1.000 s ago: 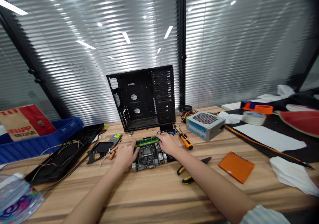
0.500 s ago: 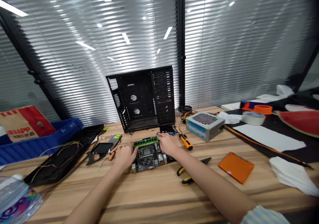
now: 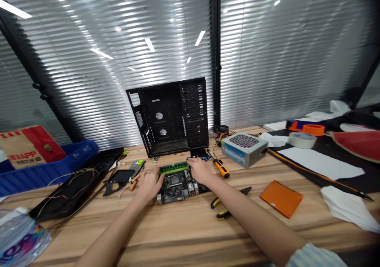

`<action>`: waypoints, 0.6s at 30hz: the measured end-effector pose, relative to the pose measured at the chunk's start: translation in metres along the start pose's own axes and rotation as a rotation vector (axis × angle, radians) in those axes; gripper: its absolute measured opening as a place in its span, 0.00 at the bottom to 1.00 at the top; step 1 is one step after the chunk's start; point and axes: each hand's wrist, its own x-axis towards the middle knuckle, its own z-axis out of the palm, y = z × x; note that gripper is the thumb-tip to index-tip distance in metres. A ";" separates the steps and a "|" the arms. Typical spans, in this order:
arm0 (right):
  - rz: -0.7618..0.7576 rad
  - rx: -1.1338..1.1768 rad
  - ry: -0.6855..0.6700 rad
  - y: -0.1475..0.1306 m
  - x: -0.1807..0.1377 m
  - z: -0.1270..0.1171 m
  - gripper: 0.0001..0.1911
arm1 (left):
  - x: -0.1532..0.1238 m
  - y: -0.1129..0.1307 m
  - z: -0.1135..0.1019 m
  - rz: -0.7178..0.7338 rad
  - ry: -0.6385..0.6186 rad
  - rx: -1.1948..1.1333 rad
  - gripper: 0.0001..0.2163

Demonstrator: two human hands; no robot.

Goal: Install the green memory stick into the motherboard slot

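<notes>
A dark motherboard (image 3: 175,182) lies flat on the table, with a green RAM stick (image 3: 173,166) along its far edge. My left hand (image 3: 150,183) is at the board's left edge, thumb against it near one end of the RAM stick. At the opposite edge my right hand (image 3: 199,170) has its fingers curled over the board's far right corner. Both hands appear to grip the motherboard, though some fingertips are hidden. Under my right forearm lie open pliers (image 3: 225,214) with black and yellow handles. An orange screwdriver (image 3: 222,169) rests just right of my right hand.
Behind the board stands an empty black computer case (image 3: 169,116). A power supply (image 3: 245,148) with cables sits to the right, and an orange drive-like plate (image 3: 281,198) lies nearer. On the left are a blue bin (image 3: 44,178), a black panel (image 3: 74,186) and a plastic bottle (image 3: 23,239).
</notes>
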 end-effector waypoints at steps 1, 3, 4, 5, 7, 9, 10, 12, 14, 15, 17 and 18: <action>-0.003 -0.002 0.001 0.000 0.000 0.000 0.24 | 0.000 0.000 0.000 -0.004 0.003 -0.003 0.14; -0.008 -0.001 0.012 0.000 0.001 0.000 0.23 | 0.000 0.000 -0.002 -0.009 0.008 -0.006 0.15; -0.009 0.002 0.018 0.001 0.001 0.001 0.24 | 0.000 0.000 -0.002 -0.005 0.013 -0.008 0.16; -0.008 0.005 0.023 0.001 0.001 0.001 0.25 | 0.001 -0.001 -0.002 0.002 0.020 -0.010 0.16; -0.003 0.006 0.020 0.002 0.001 0.002 0.27 | 0.001 -0.002 -0.002 0.023 0.032 -0.014 0.15; 0.003 -0.001 -0.003 0.002 0.001 0.002 0.29 | 0.002 -0.002 -0.001 0.034 0.023 -0.011 0.15; 0.005 -0.004 -0.017 0.003 0.000 0.002 0.29 | 0.002 -0.002 -0.001 0.033 0.012 -0.008 0.15; 0.009 -0.006 -0.040 0.003 0.000 0.002 0.30 | 0.001 -0.002 -0.001 0.026 -0.019 -0.002 0.15; 0.011 -0.003 -0.053 0.004 -0.001 0.002 0.30 | 0.001 -0.001 -0.001 0.021 -0.043 0.003 0.15; 0.013 -0.002 -0.057 0.004 -0.001 0.002 0.30 | 0.001 -0.001 -0.002 0.018 -0.050 0.005 0.15; 0.016 -0.001 -0.062 0.003 -0.001 0.001 0.30 | 0.000 0.000 -0.002 0.010 -0.053 0.006 0.16; 0.018 -0.002 -0.062 0.003 -0.001 0.001 0.30 | 0.000 0.000 -0.002 0.006 -0.051 0.006 0.16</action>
